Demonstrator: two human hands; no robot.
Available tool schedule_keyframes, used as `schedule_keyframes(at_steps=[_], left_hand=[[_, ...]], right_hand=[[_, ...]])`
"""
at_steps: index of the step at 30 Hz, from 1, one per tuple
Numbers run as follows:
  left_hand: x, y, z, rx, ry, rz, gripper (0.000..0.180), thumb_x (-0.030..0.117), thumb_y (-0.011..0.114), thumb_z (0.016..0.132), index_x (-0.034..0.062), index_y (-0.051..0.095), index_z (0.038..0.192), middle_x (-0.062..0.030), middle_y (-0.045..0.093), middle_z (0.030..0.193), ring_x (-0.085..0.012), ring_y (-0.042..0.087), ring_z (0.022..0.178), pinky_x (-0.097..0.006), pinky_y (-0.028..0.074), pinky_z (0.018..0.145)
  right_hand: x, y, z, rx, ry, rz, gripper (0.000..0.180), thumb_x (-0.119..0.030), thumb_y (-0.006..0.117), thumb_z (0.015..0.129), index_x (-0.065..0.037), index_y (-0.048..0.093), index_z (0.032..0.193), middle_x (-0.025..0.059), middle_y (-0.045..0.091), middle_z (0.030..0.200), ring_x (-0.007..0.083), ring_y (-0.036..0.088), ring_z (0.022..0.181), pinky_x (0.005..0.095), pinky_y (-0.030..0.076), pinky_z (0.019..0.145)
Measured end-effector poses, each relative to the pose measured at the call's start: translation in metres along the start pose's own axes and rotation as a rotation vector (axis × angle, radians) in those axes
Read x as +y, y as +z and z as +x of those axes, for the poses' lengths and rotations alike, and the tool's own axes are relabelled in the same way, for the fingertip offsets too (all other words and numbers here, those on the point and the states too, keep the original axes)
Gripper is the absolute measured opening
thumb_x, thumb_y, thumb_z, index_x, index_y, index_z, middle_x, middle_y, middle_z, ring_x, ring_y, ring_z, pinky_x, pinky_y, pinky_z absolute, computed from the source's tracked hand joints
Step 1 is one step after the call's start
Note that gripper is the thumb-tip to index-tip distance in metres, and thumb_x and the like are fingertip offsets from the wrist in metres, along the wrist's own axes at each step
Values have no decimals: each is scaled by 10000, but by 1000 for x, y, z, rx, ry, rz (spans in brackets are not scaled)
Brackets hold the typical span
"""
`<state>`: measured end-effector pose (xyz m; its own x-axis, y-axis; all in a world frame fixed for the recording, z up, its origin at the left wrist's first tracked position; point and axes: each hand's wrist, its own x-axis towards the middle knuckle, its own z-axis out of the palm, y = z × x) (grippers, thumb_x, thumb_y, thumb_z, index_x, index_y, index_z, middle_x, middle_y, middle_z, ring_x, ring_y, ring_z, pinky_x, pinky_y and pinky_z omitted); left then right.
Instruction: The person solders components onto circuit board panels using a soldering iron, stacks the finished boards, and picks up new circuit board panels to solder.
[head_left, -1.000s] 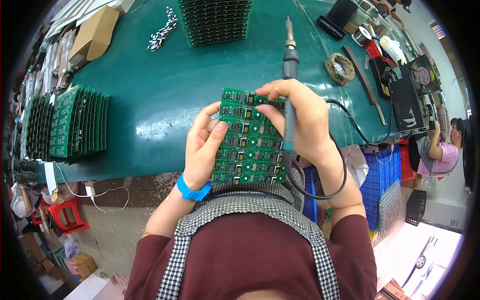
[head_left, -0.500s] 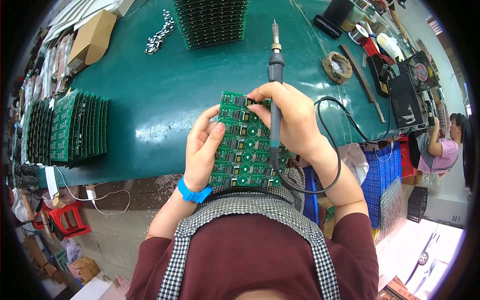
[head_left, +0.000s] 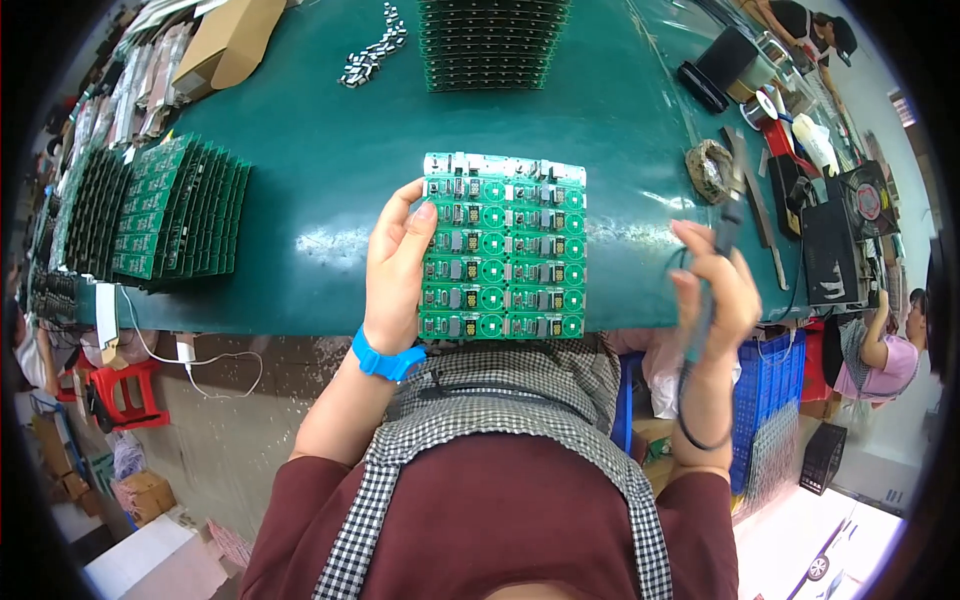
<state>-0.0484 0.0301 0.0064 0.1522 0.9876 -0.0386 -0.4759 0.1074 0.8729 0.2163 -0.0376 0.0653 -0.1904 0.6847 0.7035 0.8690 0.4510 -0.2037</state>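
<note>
My left hand (head_left: 397, 250) is closed on the left edge of a green circuit board panel (head_left: 505, 260), its thumb lying on the upper face. Rows of small black and grey parts and round outlines cover the panel, which I hold at the table's near edge. Off to the right, my right hand (head_left: 718, 290) grips a soldering iron (head_left: 722, 235), slightly blurred by motion. The iron's tip points up and away, close to a round, rough-rimmed dish (head_left: 708, 170). Its dark cable loops down beside my forearm.
Stacked circuit boards (head_left: 185, 210) stand at the left, and another stack (head_left: 492, 45) at the far middle. Small loose parts (head_left: 372, 50) lie near a cardboard box (head_left: 228, 45). A black unit with a fan (head_left: 850, 215) sits far right. Two other people are at the right.
My right hand has moved away from the panel to the right, carrying the soldering iron toward the dish. The panel's whole face now shows, still in my left hand. The view has shifted somewhat.
</note>
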Motion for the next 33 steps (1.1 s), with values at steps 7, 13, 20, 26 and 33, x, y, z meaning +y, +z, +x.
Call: schedule_keyframes(at_steps=[7,13,20,26,33], left_hand=[[2,0,8,-3,-22,-17,295,162,465,977,-4,462,1220,-68,626,1067,-104,599,938,-254,490,817],[4,8,4,-36,-18,-52,320,174,476,975,-6,446,1237,-70,630,1058,-106,601,939,-255,491,817],[-2,14,-15,-98,53,14,362,162,497,964,-5,422,1276,-90,637,1053,-115,598,944,-257,477,822],[0,20,-22,-145,32,30,362,154,493,964,-8,420,1280,-94,637,1061,-110,586,955,-260,460,839],[-5,19,-21,-158,53,85,361,146,488,965,-10,417,1282,-95,638,1064,-111,582,967,-252,452,843]], right_hand=[[3,-178,-34,19,285,-227,337,-247,448,978,63,521,867,273,644,982,328,627,940,414,503,821],[-12,-214,-67,245,361,-184,312,-216,384,1000,58,532,1018,211,646,812,268,639,718,362,527,719],[-44,19,13,6,-59,276,203,-22,708,671,-64,602,838,115,689,939,280,665,774,329,540,668],[-51,58,28,-65,-116,289,235,27,721,641,-53,573,805,95,673,842,259,651,737,323,521,620],[-55,63,26,-112,-73,290,278,30,726,644,-56,561,850,81,653,822,252,633,724,330,506,603]])
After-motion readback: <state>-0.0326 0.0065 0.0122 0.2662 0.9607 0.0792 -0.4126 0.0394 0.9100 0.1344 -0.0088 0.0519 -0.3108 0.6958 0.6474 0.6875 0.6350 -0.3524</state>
